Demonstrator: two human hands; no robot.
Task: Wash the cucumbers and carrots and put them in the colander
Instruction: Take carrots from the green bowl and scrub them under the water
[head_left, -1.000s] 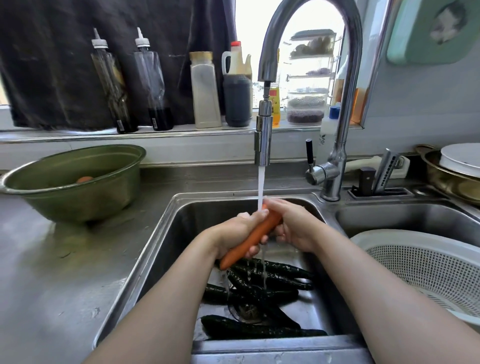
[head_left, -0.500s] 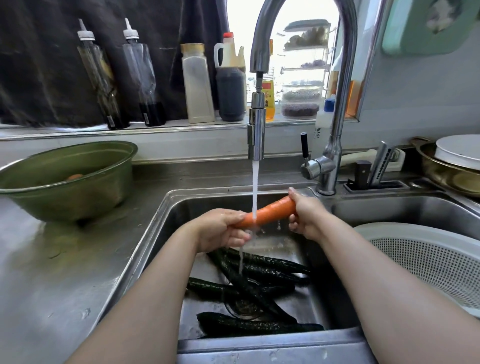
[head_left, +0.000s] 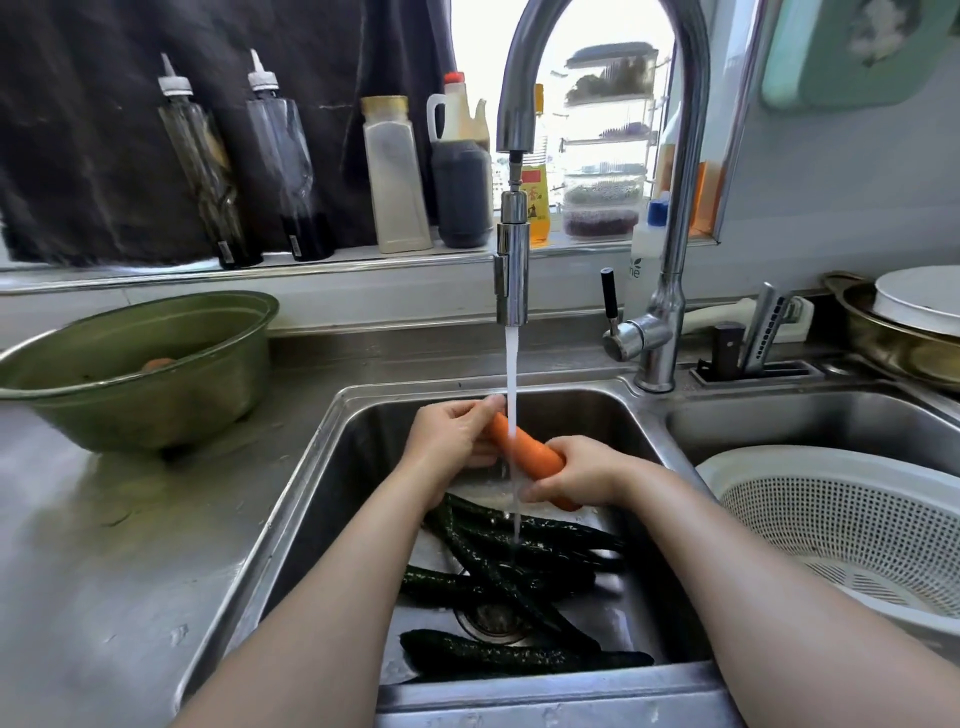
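Observation:
An orange carrot (head_left: 527, 449) is held over the steel sink (head_left: 332, 467) under the running stream from the tap (head_left: 511, 280). My left hand (head_left: 449, 444) grips its thin far end, and my right hand (head_left: 579, 470) grips its thick near end. The carrot slopes down toward the right. Several dark green cucumbers (head_left: 498, 566) lie wet on the sink floor below, around the drain. A white colander (head_left: 852, 525) sits in the right-hand basin. Another carrot (head_left: 158, 364) shows inside the green bowl (head_left: 135, 374) on the left counter.
Bottles and jars line the window sill behind the tap. A knife block (head_left: 753, 343) and a brass pot with a white lid (head_left: 914, 322) stand at the back right. The wet steel counter (head_left: 104, 545) stretches to the left of the sink.
The carrot has turned under the water: its thick end, raised to the right half a second ago, now slopes down to the right. Both hands shifted their grip along it.

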